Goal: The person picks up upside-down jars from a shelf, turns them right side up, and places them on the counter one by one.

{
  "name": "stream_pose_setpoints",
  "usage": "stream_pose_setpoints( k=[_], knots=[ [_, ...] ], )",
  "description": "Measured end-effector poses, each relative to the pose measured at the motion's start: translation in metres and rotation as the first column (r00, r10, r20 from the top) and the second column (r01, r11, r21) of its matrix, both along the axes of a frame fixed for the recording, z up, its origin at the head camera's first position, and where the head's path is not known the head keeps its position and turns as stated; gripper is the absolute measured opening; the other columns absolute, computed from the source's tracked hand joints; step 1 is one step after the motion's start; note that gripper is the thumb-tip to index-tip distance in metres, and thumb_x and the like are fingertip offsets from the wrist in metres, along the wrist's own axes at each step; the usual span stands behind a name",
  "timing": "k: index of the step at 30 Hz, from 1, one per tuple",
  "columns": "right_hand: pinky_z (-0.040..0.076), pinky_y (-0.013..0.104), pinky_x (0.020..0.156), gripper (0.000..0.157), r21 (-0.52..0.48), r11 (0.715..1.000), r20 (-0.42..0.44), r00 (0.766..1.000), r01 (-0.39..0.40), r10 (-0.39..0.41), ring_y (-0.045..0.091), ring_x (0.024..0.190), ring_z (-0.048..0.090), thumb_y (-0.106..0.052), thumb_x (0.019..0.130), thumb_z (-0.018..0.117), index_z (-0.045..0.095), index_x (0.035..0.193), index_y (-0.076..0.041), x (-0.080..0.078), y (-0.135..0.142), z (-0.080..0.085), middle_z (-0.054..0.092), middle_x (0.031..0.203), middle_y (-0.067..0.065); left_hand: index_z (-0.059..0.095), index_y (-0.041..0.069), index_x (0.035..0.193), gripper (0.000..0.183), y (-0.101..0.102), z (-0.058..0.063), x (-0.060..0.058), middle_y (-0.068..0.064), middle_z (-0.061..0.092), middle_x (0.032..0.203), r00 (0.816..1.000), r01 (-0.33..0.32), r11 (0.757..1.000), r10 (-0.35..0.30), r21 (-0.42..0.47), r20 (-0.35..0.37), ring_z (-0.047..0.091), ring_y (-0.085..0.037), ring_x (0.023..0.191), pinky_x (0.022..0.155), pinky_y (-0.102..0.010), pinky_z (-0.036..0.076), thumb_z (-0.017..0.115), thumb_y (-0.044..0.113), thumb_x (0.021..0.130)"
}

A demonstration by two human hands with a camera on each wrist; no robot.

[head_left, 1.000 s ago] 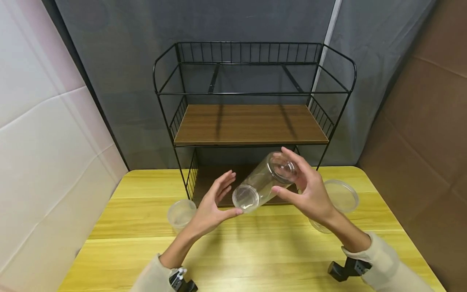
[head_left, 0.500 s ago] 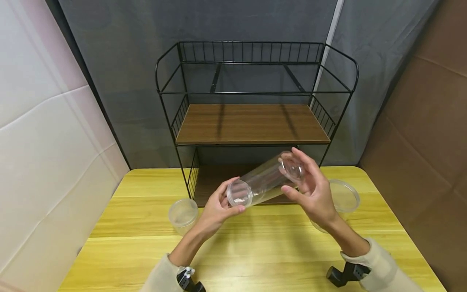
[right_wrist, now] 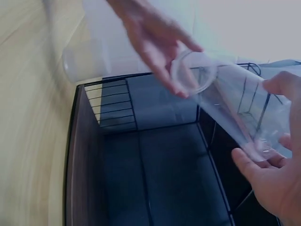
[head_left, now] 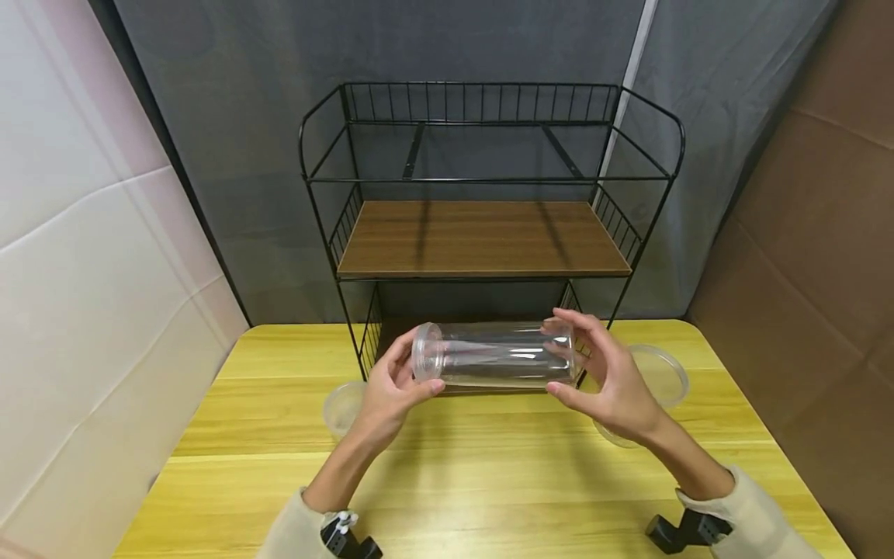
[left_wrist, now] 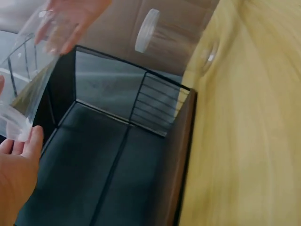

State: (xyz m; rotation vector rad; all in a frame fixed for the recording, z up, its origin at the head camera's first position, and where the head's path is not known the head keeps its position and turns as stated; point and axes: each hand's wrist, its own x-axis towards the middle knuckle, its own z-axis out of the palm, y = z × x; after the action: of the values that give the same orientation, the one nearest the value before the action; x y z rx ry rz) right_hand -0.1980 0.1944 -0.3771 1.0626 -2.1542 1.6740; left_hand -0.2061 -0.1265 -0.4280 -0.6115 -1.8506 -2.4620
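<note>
A tall clear plastic jar (head_left: 499,357) lies sideways in the air, in front of the rack's lower level. My left hand (head_left: 384,396) grips its ringed end, thumb below and fingers behind. At the opposite end, my right hand (head_left: 615,388) holds the jar between thumb and fingers. The right wrist view shows the jar's round rim (right_wrist: 194,73) beside the left fingers; whether a clear lid covers it, I cannot tell. In the left wrist view the jar (left_wrist: 28,84) runs slantwise between both hands.
A black wire rack (head_left: 489,180) with a brown wooden shelf (head_left: 482,237) stands at the table's back. One clear round container (head_left: 341,407) stands left of it on the yellow wooden table (head_left: 482,497), another clear container (head_left: 660,376) on the right. Walls enclose the sides.
The jar has turned from slanted to nearly level, its ringed end swinging up and left. My left hand, loosely beside it at first, now grips that end. The right hand keeps hold of the other end.
</note>
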Motion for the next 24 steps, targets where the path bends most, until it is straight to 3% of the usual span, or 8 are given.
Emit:
stream_pose_setpoints(
  k=[3,7,13,16,24],
  knots=[
    [0.048,0.025,0.112,0.084,0.097,0.994,-0.042,0.998,0.043,-0.039,0.014,0.139,0.053,0.014,0.079,0.084,0.046,0.152,0.000,0.000,0.002,-0.010,0.053,0.148,0.021,0.036,-0.003,0.160,0.085,-0.003,0.007,0.001,-0.020,0.051,0.152,0.999,0.000,0.999,0.001,0.037,-0.047,0.062,-0.019,0.132,0.102,-0.031,0.058,0.078,-0.011,0.086],
    [0.048,0.021,0.111,0.081,0.225,0.969,-0.087,0.992,0.107,-0.089,0.022,0.137,0.057,0.001,0.080,0.090,0.050,0.151,-0.004,-0.002,0.000,-0.023,0.058,0.146,0.015,0.039,-0.005,0.158,0.085,-0.003,0.019,0.001,-0.016,0.048,0.153,0.993,0.007,0.998,0.000,0.059,-0.120,0.058,-0.022,0.136,0.107,-0.034,0.055,0.081,-0.011,0.086],
    [0.054,0.039,0.109,0.083,0.369,0.922,-0.035,0.993,0.116,-0.110,0.030,0.129,0.064,-0.009,0.080,0.093,0.049,0.150,-0.004,-0.002,-0.014,-0.048,0.063,0.144,0.012,0.048,-0.001,0.155,0.081,0.003,0.030,-0.001,-0.016,0.045,0.153,0.979,-0.045,0.998,0.034,-0.050,-0.203,0.051,-0.025,0.140,0.108,-0.030,0.054,0.086,-0.007,0.083],
    [0.055,0.045,0.107,0.081,0.378,0.921,0.018,0.994,0.095,-0.110,0.031,0.126,0.065,-0.010,0.080,0.093,0.050,0.148,-0.004,-0.004,-0.023,-0.065,0.065,0.141,0.014,0.052,0.000,0.153,0.079,0.007,0.029,-0.004,-0.016,0.047,0.152,0.974,-0.065,0.991,0.036,-0.120,-0.225,0.054,-0.026,0.137,0.107,-0.031,0.055,0.086,-0.009,0.082],
    [0.055,0.055,0.106,0.074,0.288,0.957,0.197,0.980,-0.017,-0.042,0.040,0.129,0.063,-0.011,0.084,0.090,0.049,0.145,-0.002,-0.011,-0.037,-0.104,0.063,0.140,0.019,0.052,0.000,0.153,0.084,0.013,0.018,-0.008,-0.015,0.050,0.152,0.964,-0.069,0.964,-0.002,-0.257,-0.267,0.054,-0.031,0.138,0.109,-0.034,0.053,0.088,-0.012,0.078]
  ],
)
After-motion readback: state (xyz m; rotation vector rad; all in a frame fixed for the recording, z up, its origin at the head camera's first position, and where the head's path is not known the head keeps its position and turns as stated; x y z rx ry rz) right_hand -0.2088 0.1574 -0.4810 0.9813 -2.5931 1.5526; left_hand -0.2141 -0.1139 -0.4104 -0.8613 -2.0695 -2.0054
